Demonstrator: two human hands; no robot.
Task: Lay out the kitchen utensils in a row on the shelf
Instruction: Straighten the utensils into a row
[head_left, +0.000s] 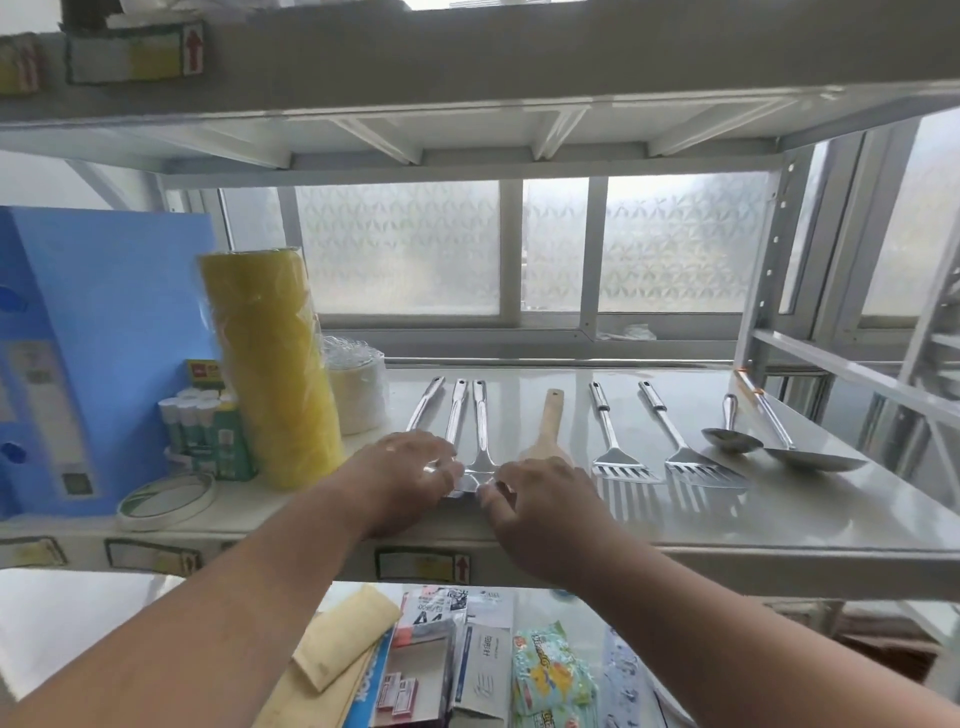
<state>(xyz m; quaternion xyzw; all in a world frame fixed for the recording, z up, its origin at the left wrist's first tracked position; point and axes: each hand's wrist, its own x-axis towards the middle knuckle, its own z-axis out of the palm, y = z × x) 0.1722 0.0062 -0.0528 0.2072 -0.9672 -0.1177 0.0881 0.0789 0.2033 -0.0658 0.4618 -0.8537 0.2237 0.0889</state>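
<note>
On the glossy pale shelf, polished steel utensils lie in a row, handles pointing toward the frosted window. Both hands press on three bunched steel utensils near the front edge: left hand flat, fingers spread; right hand pinching the shiny blade. Beside them lie a wooden spatula, two slotted turners, a spoon and a ladle.

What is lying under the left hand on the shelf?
Under the left hand lie the wide ends of steel utensils; three handles stick out behind it. The hand covers two heads, so their type cannot be told.
</note>
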